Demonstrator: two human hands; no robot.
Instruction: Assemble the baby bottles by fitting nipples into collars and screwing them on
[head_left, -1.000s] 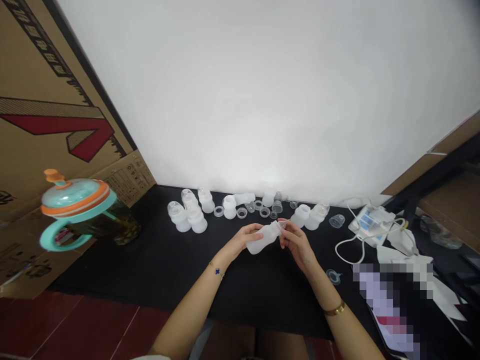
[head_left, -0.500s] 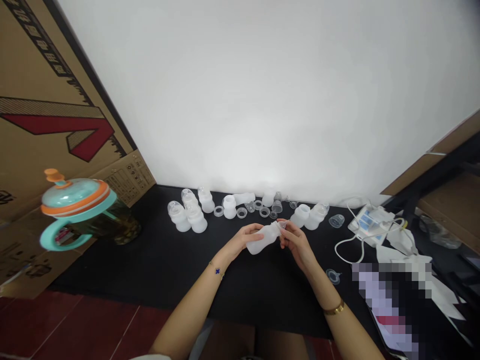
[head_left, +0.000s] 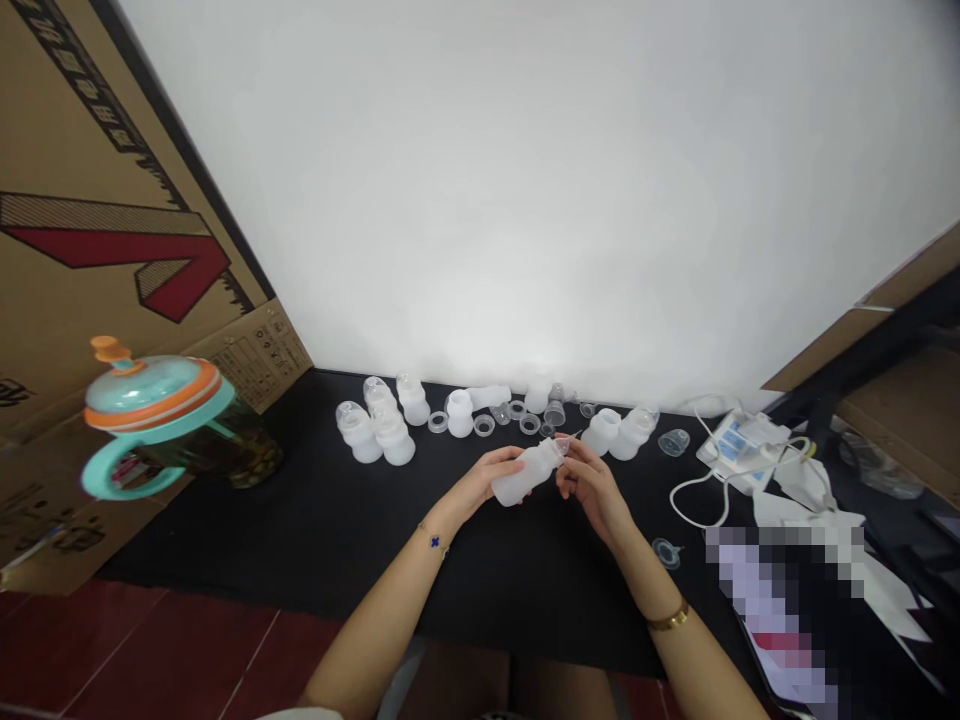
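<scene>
My left hand (head_left: 480,482) grips a frosted white bottle (head_left: 526,472) by its base, holding it tilted above the black table (head_left: 300,540). My right hand (head_left: 592,484) pinches a small clear piece at the bottle's neck. Behind my hands lie several more white bottles (head_left: 386,425), clear rings (head_left: 484,425) and two bottles (head_left: 619,432) to the right. A clear cap (head_left: 673,441) sits further right.
A teal and orange lidded jug (head_left: 161,420) stands at the left by a large cardboard box (head_left: 97,220). White cables and a small device (head_left: 739,440) lie at the right. A blurred patch covers papers (head_left: 795,590) near the right edge. A white wall backs the table.
The bottle and both hands have shifted very slightly; otherwise the scene is the same.
</scene>
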